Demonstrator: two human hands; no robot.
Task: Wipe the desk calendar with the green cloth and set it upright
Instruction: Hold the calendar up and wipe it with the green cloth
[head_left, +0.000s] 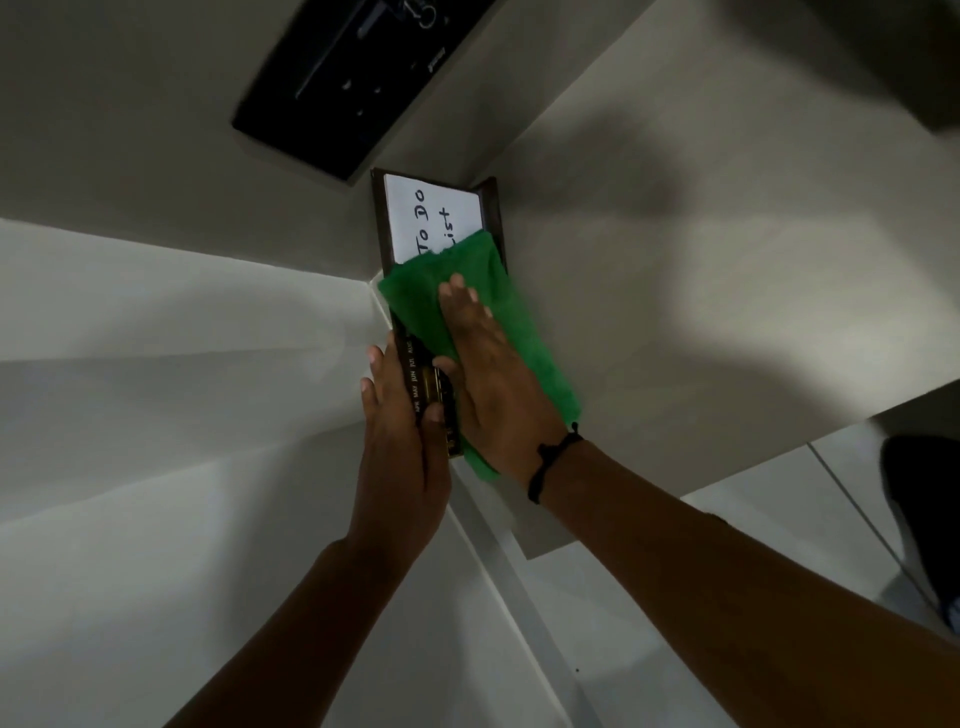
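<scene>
The desk calendar is dark brown with a white "To Do List" sheet and gold month names along its near edge. It lies flat at the left edge of the desk. A green cloth covers its near half. My right hand presses flat on the cloth, fingers stretched out. My left hand grips the calendar's near left edge, thumb resting on the month strip.
A black flat device hangs on the wall just beyond the calendar. The desk's front edge runs down to the right, with pale floor tiles below. A dark shoe shows at the right edge. White wall panels fill the left.
</scene>
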